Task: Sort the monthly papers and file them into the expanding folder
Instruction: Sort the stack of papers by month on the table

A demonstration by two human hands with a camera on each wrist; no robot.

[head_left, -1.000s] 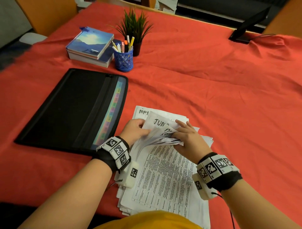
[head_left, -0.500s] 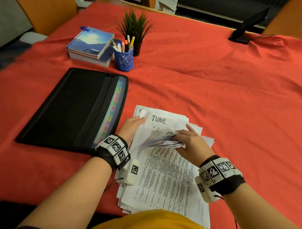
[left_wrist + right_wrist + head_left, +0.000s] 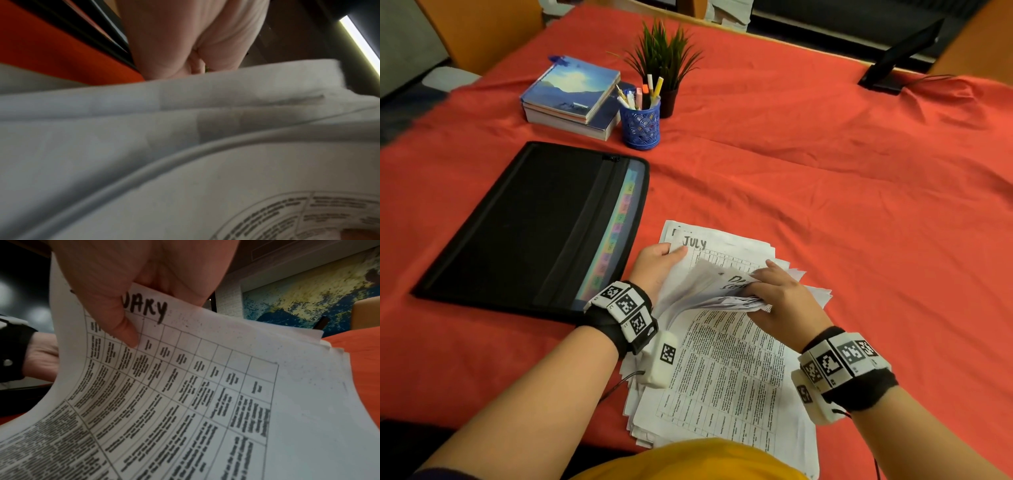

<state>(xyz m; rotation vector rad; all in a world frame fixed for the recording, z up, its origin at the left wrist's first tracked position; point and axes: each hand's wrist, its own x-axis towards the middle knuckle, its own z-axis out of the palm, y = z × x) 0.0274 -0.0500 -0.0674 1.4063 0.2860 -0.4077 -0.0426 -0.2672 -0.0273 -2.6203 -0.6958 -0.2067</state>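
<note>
A stack of printed monthly papers (image 3: 726,370) lies at the table's near edge, right of the black expanding folder (image 3: 524,226), which lies flat with its coloured tabs (image 3: 616,233) showing. My left hand (image 3: 657,263) pinches the top-left corner of the stack, thumb on the sheet headed JULY (image 3: 719,250). My right hand (image 3: 777,298) grips a bundle of sheets folded back toward me. In the right wrist view my thumb (image 3: 123,324) presses a table sheet (image 3: 185,386) whose heading ends in "UARY". The left wrist view shows my palm (image 3: 185,40) above paper edges (image 3: 185,113).
A red cloth (image 3: 825,205) covers the table. Behind the folder stand stacked books (image 3: 571,96), a blue pen cup (image 3: 640,123) and a small potted plant (image 3: 664,58). A dark stand (image 3: 893,61) sits at the back right. Orange chairs border the far side.
The June sheet has been turned back into the bundle in my right hand, so the July sheet now lies on top. My left hand shifted slightly up the stack's left corner.
</note>
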